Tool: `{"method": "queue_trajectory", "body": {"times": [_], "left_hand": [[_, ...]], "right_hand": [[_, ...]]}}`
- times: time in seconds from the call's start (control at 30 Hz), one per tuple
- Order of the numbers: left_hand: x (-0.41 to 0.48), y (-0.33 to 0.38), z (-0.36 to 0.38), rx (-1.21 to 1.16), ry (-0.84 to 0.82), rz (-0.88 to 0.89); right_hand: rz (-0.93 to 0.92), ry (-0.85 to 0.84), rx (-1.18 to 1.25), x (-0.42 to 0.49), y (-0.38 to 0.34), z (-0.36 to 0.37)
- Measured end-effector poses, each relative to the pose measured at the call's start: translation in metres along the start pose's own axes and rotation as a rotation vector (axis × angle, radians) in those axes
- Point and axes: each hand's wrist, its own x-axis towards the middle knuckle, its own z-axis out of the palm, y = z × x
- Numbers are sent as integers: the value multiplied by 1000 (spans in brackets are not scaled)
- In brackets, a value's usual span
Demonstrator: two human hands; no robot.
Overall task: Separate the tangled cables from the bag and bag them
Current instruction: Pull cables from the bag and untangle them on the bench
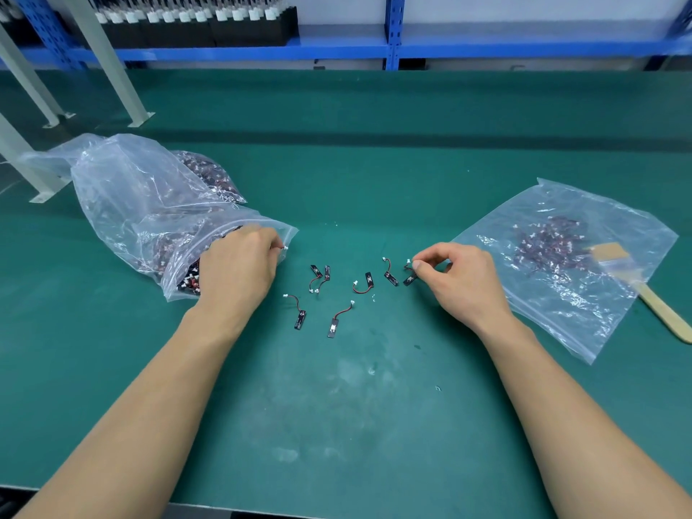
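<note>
Mid-sorting: left hand pinches a cable end at the full bag mouth, right hand pinches a loose cable, probably next into the flat bag.

We have one head-worn view, looking forward and down, close over the green table, with blue shelving beyond.

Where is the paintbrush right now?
In the head view, the paintbrush lies at the far right of the table, its head overlapping the flat plastic bag, handle pointing toward the near-right edge.
</note>
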Motion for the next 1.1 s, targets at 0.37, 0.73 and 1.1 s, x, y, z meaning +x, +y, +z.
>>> {"method": "queue_trajectory", "body": {"times": [0.37,0.73,1.1], "left_hand": [[-23,14,-25,-523,87,49],[-57,73,-17,-856,-459,-61],[-61,85,-10,-740,-474,-70]], "right_hand": [[1,-4,-6,0,-1,0],[13,-4,-5,1,0,0],[3,-5,-6,0,-1,-1]]}}
